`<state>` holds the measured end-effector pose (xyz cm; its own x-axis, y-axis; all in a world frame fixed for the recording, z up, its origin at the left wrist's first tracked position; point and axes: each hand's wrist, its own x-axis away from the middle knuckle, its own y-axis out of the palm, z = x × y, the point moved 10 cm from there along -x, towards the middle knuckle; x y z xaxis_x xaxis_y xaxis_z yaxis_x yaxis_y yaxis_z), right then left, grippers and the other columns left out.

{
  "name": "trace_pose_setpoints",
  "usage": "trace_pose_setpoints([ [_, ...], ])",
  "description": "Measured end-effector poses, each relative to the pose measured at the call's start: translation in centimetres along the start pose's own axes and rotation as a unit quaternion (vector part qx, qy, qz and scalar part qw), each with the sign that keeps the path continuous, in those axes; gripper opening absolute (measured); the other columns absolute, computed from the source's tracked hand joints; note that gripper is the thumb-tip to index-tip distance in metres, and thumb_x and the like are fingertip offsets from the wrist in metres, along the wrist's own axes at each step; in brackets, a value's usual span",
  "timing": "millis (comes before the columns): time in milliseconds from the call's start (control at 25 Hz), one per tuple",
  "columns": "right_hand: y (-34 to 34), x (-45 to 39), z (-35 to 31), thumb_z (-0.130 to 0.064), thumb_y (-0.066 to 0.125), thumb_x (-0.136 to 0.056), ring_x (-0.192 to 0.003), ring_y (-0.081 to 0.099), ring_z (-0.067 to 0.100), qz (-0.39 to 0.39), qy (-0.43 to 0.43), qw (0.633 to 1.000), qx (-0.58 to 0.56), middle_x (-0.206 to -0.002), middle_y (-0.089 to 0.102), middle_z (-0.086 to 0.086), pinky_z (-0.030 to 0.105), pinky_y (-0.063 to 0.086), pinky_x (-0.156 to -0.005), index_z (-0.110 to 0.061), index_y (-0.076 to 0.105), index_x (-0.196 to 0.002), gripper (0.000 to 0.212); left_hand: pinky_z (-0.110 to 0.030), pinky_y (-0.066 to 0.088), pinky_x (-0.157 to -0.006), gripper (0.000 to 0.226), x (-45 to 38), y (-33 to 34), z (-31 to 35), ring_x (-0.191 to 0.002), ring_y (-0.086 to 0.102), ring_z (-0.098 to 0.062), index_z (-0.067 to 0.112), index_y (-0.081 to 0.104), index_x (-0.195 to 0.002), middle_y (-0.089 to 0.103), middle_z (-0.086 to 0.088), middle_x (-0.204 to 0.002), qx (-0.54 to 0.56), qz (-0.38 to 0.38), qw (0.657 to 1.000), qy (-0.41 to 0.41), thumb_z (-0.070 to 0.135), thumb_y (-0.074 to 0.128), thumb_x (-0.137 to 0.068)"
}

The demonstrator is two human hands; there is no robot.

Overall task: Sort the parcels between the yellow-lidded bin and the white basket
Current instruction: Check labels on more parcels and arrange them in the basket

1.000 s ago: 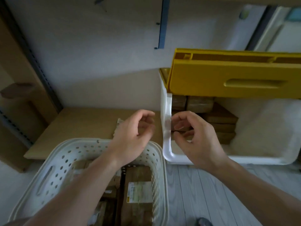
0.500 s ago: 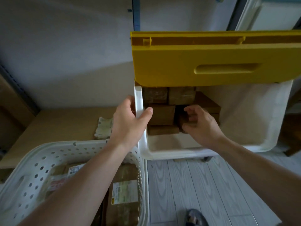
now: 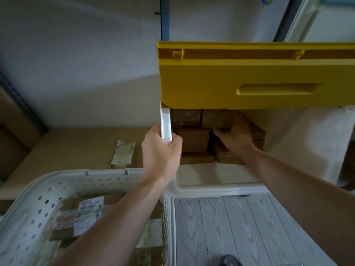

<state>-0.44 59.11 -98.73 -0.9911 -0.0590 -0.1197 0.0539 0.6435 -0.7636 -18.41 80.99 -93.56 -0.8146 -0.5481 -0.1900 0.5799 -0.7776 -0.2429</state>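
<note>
Nearest, at lower left, sits the white basket (image 3: 28, 217), its perforated wall curving round several brown parcels (image 3: 84, 214) with printed labels facing up. The left forearm crosses over the basket's right rim. To the right of the basket lies pale grey plank floor (image 3: 240, 227), and a dark shoe toe (image 3: 229, 261) shows at the bottom edge.

Further out, the left hand (image 3: 160, 152) grasps the bin's (image 3: 211, 187) white left front edge — thumb on the inner side, fingers wrapped round the outer side. The bin lies open toward the camera, its yellow lid (image 3: 249, 77) raised above the opening.

The right hand (image 3: 236, 135) reaches inside the bin to the stacked boxes (image 3: 193, 139) at its left rear. Its fingers are curled at the edge of one brown box in the pile; whether they actually pinch it or only touch it cannot be told, since the fingertips are in shadow. The boxes are stacked in rows, the top ones just under the lid's lower edge.

Left of the bin, a flat cardboard sheet (image 3: 67, 148) lies on the ground with a small pale packet (image 3: 124, 152) resting on it — just beyond the basket's far rim. Behind everything stands a plain wall (image 3: 86, 64).
</note>
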Motion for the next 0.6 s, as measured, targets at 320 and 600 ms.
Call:
trace_pose_setpoints([
  [320,3.9,-5.4,-0.4,-0.080,0.075,-0.064,-0.153,0.013,0.044,0.009,0.122,0.992,0.042,-0.169,-0.001,0.018,0.060,0.024,-0.119,-0.019,0.003,-0.162,0.136,-0.018,0.031,-0.043,0.031,-0.4,0.1,-0.4,-0.042,0.040,-0.008,0.020,0.043,-0.068,0.043,0.003,-0.056,-0.029,0.007,0.999,0.032,0.006,0.055,-0.094],
  [600,2.6,-3.6,-0.7,-0.068,0.077,-0.070,-0.146,0.026,0.044,0.072,0.154,0.983,0.066,-0.163,0.016,0.022,0.057,0.031,-0.114,-0.012,0.012,-0.159,0.123,-0.013,0.030,-0.042,0.036,-0.2,0.1,0.0,-0.042,0.042,-0.009,0.025,0.040,-0.068,0.043,0.006,-0.058,-0.044,0.006,0.998,0.034,0.006,0.055,-0.094],
])
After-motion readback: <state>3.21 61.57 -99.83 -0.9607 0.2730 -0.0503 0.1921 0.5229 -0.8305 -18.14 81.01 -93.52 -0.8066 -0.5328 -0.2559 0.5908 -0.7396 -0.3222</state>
